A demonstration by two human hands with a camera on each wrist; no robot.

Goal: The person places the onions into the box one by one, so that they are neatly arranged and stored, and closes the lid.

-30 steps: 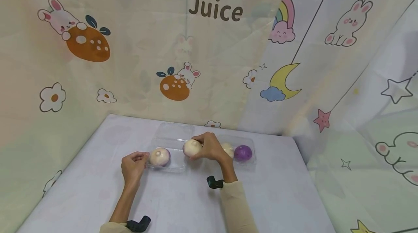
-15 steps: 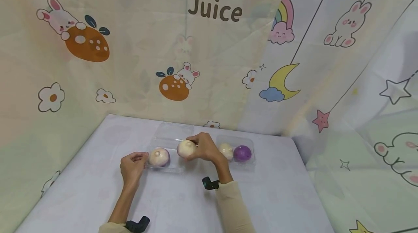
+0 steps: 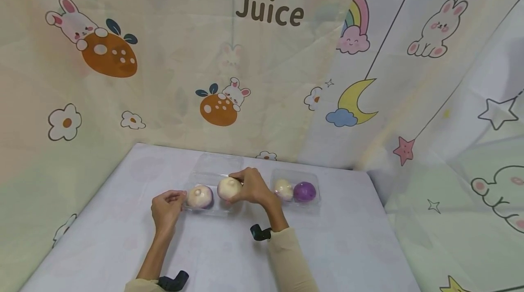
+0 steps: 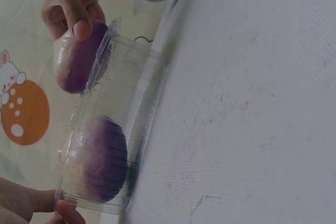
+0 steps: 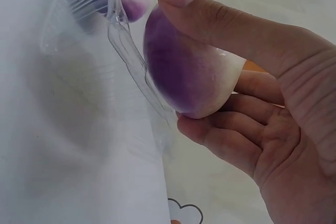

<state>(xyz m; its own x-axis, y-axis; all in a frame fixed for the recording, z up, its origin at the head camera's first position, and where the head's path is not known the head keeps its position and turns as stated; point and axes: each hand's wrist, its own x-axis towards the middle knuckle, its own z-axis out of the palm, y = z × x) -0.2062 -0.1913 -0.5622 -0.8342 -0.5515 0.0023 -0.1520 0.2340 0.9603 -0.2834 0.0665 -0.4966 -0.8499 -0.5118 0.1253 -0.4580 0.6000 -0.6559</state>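
Observation:
In the head view my right hand [image 3: 254, 187] grips a round, glossy purple-and-cream toy turnip [image 3: 227, 188] between thumb and fingers. It is over the right half of a clear plastic box [image 3: 219, 213], and in the right wrist view the turnip's purple side [image 5: 173, 69] is right at the box rim. A similar turnip [image 3: 199, 197] sits in the box's left half, nub upward. At the box's left end, my left hand [image 3: 167, 210] pinches the rim, thumb and finger on either side of it in the left wrist view. The hinged lid [image 3: 219, 163] lies back behind the box.
To the right stands a second clear plastic box [image 3: 300, 210] holding a pale ball [image 3: 283, 190] and a purple ball [image 3: 304, 192]. Both boxes are near the back of the white-covered table [image 3: 348, 237]. A printed curtain [image 3: 270, 64] hangs behind it.
My right hand has moved left with the turnip, from the right end of the near box to over its right half, uncovering the pale ball. The left hand has stayed at the rim.

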